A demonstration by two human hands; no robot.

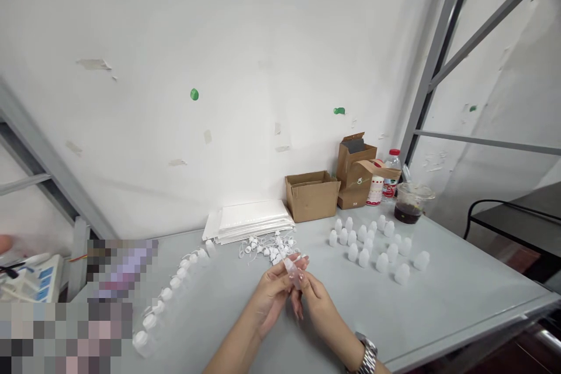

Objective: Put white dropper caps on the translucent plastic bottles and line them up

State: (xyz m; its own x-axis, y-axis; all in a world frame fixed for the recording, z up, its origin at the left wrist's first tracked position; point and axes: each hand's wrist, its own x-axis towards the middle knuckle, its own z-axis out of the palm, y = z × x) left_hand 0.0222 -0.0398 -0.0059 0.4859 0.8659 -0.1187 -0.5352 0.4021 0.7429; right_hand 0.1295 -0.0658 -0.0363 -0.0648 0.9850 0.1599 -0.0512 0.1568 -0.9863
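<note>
Head view: left hand [272,298], right hand [322,310] grip bottle [293,273], probably plastic.

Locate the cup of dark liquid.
In the head view, the cup of dark liquid stands on the far right of the table, beside the water bottle.

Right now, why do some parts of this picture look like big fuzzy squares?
In the head view, blocky squares hide the bottom left corner and a patch above it, so I can't tell what's under them; the white wall looks bright and washed out, and the table looks tilted.
</note>
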